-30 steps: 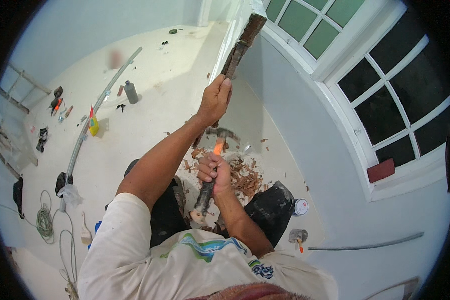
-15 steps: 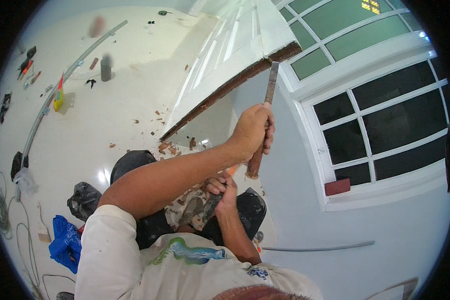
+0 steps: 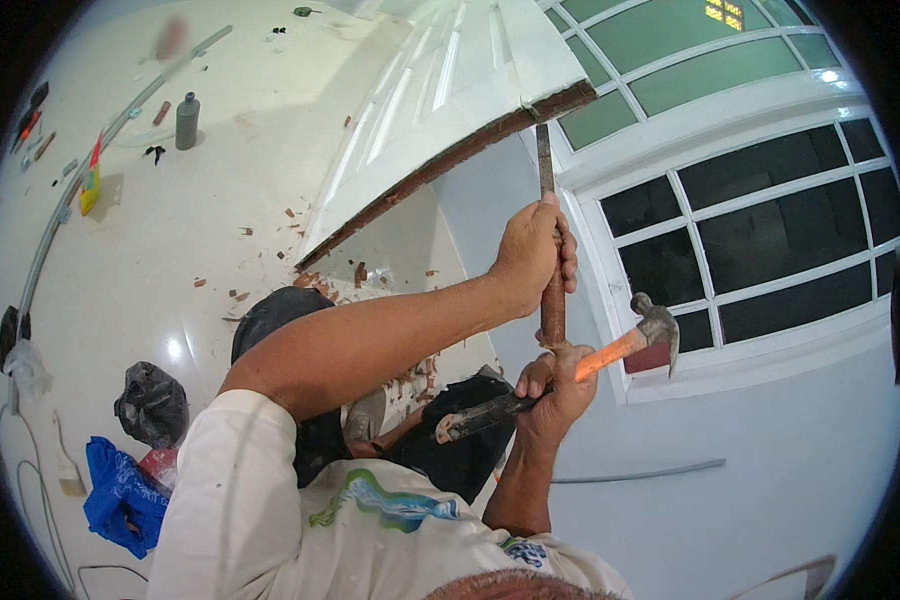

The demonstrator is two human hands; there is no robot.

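Note:
My left hand [image 3: 530, 255] is closed around a chisel [image 3: 545, 170], its blade pointing away and its brown handle [image 3: 553, 315] toward me. The blade tip is at or just short of the raw brown edge of a white panelled door [image 3: 460, 95]; contact is hard to tell. Just below the chisel's butt, my right hand [image 3: 562, 398] grips a claw hammer [image 3: 613, 352] with an orange and black handle. The hammer's metal head is out to the right, over the window sill corner. Wood chips [image 3: 360, 275] lie beneath the door.
A white-framed window [image 3: 705, 230] and a pale wall [image 3: 670, 520] stand on the right. Across the left floor lie a long grey conduit [image 3: 45, 245], a grey bottle [image 3: 187, 122], a paintbrush [image 3: 67, 468], a black bag [image 3: 152, 405] and a blue bag [image 3: 120, 500].
My right hand has risen from my lap to the right with the hammer, whose head now shows. The chisel has turned more upright, its tip lower against the door edge. The view has shifted slightly.

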